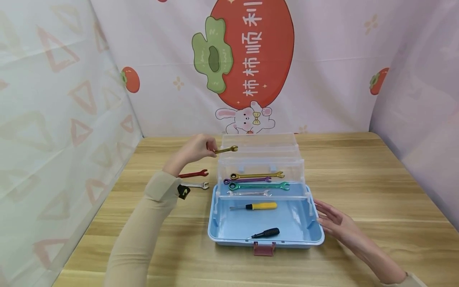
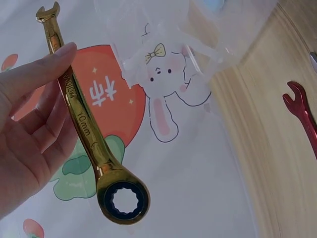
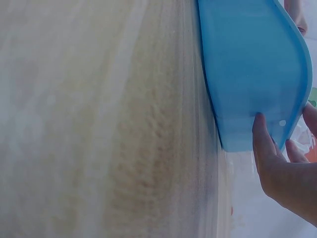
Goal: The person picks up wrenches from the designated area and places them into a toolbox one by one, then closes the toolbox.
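My left hand [image 1: 201, 149] pinches a gold combination wrench [image 2: 83, 119] between thumb and fingers, raised at the back left of the toolbox. In the left wrist view the wrench's ratchet ring points down and "10mm" shows on its shank. My right hand [image 1: 338, 223] rests with extended fingers against the right side of the blue toolbox [image 1: 263, 243]; the right wrist view shows its fingertips at the blue wall [image 3: 252, 74]. Inside the toolbox's clear tray lie a gold wrench [image 1: 256, 175], a purple wrench [image 1: 247, 180], a green wrench [image 1: 259, 186] and a silver wrench [image 1: 251, 193].
In the toolbox bottom are a yellow-handled screwdriver [image 1: 263, 206] and a black-handled screwdriver [image 1: 267, 233]. The clear lid [image 1: 259, 141] stands raised behind. Left of the toolbox, a red wrench [image 1: 195, 174] and a silver wrench [image 1: 196, 185] lie on the wooden table [image 1: 358, 171], partly behind my left arm.
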A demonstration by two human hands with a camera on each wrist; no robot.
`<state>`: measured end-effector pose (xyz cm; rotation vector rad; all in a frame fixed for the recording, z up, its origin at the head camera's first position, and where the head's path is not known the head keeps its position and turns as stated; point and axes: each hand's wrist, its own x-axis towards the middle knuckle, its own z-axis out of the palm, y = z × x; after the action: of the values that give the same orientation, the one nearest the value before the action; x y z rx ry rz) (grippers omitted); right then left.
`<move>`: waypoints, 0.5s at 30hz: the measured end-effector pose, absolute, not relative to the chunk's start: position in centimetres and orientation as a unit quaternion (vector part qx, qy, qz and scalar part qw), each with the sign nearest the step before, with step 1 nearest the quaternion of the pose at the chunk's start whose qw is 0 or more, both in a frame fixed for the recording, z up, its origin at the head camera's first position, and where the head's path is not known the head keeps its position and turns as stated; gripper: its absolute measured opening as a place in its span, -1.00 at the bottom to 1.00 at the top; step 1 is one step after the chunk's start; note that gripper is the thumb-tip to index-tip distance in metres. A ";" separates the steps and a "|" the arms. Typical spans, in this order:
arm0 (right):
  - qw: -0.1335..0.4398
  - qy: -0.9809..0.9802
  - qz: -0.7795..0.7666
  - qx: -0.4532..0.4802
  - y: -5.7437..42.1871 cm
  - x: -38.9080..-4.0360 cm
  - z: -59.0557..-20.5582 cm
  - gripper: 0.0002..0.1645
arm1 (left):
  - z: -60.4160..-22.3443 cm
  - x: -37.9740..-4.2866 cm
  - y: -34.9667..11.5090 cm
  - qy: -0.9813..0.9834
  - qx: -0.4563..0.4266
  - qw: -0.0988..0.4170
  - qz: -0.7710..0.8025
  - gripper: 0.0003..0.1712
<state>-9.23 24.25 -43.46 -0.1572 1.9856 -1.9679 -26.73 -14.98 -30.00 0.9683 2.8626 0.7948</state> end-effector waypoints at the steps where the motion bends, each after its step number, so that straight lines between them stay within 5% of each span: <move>1: 0.170 0.698 -0.693 -0.054 24.2 -9.2 -43.4 -0.27 | -29.9 -26.8 -14.7 0.917 0.309 0.013 0.252 -0.91; 15: 0.167 0.691 -0.701 -0.054 24.2 -9.2 -43.4 -0.29 | -29.2 -28.0 -11.1 0.922 0.305 0.071 0.226 -0.93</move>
<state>-9.20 24.19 -43.36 -0.1526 1.9683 -1.9951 -28.03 -11.12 -29.18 0.9168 2.7744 0.6808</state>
